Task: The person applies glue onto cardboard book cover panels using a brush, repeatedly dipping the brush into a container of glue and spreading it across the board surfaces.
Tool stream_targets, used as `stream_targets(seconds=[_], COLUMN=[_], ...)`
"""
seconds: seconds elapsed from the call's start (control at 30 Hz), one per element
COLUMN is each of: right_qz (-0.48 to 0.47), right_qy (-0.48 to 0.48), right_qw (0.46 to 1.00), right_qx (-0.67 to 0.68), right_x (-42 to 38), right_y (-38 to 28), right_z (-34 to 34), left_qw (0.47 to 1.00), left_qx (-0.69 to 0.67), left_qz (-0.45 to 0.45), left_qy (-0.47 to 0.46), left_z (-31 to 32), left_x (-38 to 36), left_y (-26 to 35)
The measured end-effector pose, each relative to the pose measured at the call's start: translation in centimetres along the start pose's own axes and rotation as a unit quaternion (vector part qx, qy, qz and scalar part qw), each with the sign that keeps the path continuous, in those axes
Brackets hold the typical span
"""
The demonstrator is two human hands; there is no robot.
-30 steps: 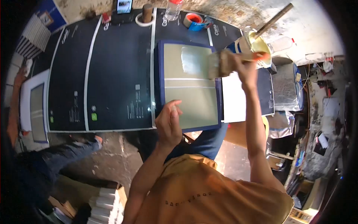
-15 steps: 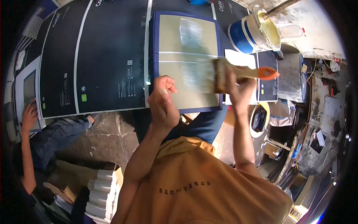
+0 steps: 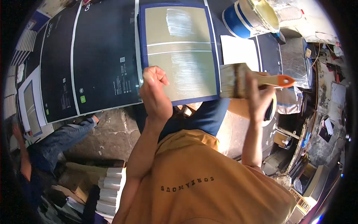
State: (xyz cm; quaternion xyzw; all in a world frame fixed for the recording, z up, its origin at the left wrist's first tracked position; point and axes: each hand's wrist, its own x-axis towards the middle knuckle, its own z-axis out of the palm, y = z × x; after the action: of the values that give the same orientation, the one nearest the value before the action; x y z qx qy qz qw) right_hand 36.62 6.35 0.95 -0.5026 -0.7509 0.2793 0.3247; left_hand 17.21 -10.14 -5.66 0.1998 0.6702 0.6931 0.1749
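My right hand (image 3: 260,91) grips a wide paintbrush (image 3: 238,80) with an orange handle tip, held just off the right edge of a blue-bordered beige board (image 3: 179,52). The board lies on a dark printed sheet (image 3: 100,56) and carries two whitish wet streaks, one upper and one lower. My left hand (image 3: 153,89) rests with curled fingers on the board's lower left corner. A blue and white bucket (image 3: 244,18) of cream paste stands beyond the board at the upper right.
A white sheet (image 3: 238,50) lies right of the board. Another person in jeans (image 3: 52,138) sits at the left beside a second framed board (image 3: 31,100). Stacked white booklets (image 3: 110,190) sit at lower left. Cluttered shelves fill the right side.
The brush swept down the board from its upper part to the lower half, leaving wet streaks, then came off the right edge. My left fingers curled in. The view shifted so the table moved up.
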Motion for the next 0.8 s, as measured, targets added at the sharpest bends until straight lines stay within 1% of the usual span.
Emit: stream_targets(seconds=[0.07, 0.1, 0.13, 0.17, 0.2, 0.23, 0.27, 0.3, 0.33, 0.4, 0.47, 0.5, 0.53, 0.6, 0.67, 0.7, 0.73, 0.8], right_qz=[-0.014, -0.002, 0.011, -0.034, -0.049, -0.079, -0.115, -0.127, -0.115, -0.185, -0.185, -0.233, -0.171, -0.198, -0.194, -0.203, -0.234, -0.208], right_qy=[0.083, 0.108, 0.134, 0.136, 0.132, 0.106, 0.067, -0.014, -0.085, -0.201, -0.231, -0.192, -0.188, -0.089, -0.042, -0.041, -0.028, -0.060], right_qw=[0.984, 0.969, 0.948, 0.955, 0.965, 0.974, 0.972, 0.969, 0.972, 0.955, 0.955, 0.953, 0.965, 0.971, 0.979, 0.974, 0.964, 0.969], right_qx=[0.157, 0.222, 0.287, 0.261, 0.221, 0.181, 0.196, 0.213, 0.185, 0.113, 0.008, -0.018, -0.058, -0.100, 0.048, 0.094, 0.126, 0.118], right_x=[2.3, 3.0, 3.5, 3.5, 3.7, 3.6, 3.7, 3.3, 3.1, 3.1, 4.3, 6.0, 6.6, 7.5, 8.4, 8.4, 8.5, 7.6], right_y=[2.2, 1.2, -0.7, -2.6, -2.9, -4.1, -4.3, -5.5, -5.9, -6.9, -6.3, -3.9, -5.2, -6.4, -7.1, -8.1, -8.1, -8.4], right_z=[-2.5, -2.3, -1.8, -0.9, 0.5, 2.1, 4.2, 5.9, 7.4, 8.6, 7.7, 7.5, 6.2, 5.5, 6.9, 8.1, 10.2, 14.0], left_qw=[0.995, 0.997, 0.993, 0.989, 0.985, 0.994, 0.996, 0.996, 0.997, 0.997, 0.996, 0.996, 0.995, 0.995, 0.997, 0.998, 0.998, 0.999], left_qx=[-0.067, -0.071, -0.098, -0.124, -0.148, -0.063, -0.052, -0.043, -0.034, -0.033, -0.054, -0.057, -0.059, -0.052, -0.033, -0.028, -0.020, 0.011], left_qz=[-0.076, -0.029, -0.030, -0.030, -0.030, 0.010, 0.013, 0.016, 0.018, 0.005, 0.001, 0.011, 0.022, 0.038, 0.042, 0.038, 0.035, 0.021], left_qy=[0.011, 0.033, 0.052, 0.070, 0.087, 0.086, 0.078, 0.071, 0.066, 0.074, 0.071, 0.072, 0.075, 0.076, 0.053, 0.050, 0.047, 0.037], left_z=[-0.2, 0.0, 0.3, 0.5, 0.7, 0.8, 0.8, 0.7, 0.7, 0.8, 0.5, 0.5, 0.6, 0.5, 0.6, 0.8, 0.9, 0.9], left_x=[0.6, 0.8, 0.9, 0.9, 0.8, 0.3, 0.1, 0.1, -0.1, 0.0, -0.3, -0.3, -0.3, 0.0, 0.1, 0.2, 0.3, 0.2], left_y=[0.8, 0.8, 0.5, -0.1, -0.8, -1.4, -1.4, -1.4, -1.3, -0.9, -1.0, -1.2, -1.3, -1.5, -1.1, -0.9, -0.7, -0.6])
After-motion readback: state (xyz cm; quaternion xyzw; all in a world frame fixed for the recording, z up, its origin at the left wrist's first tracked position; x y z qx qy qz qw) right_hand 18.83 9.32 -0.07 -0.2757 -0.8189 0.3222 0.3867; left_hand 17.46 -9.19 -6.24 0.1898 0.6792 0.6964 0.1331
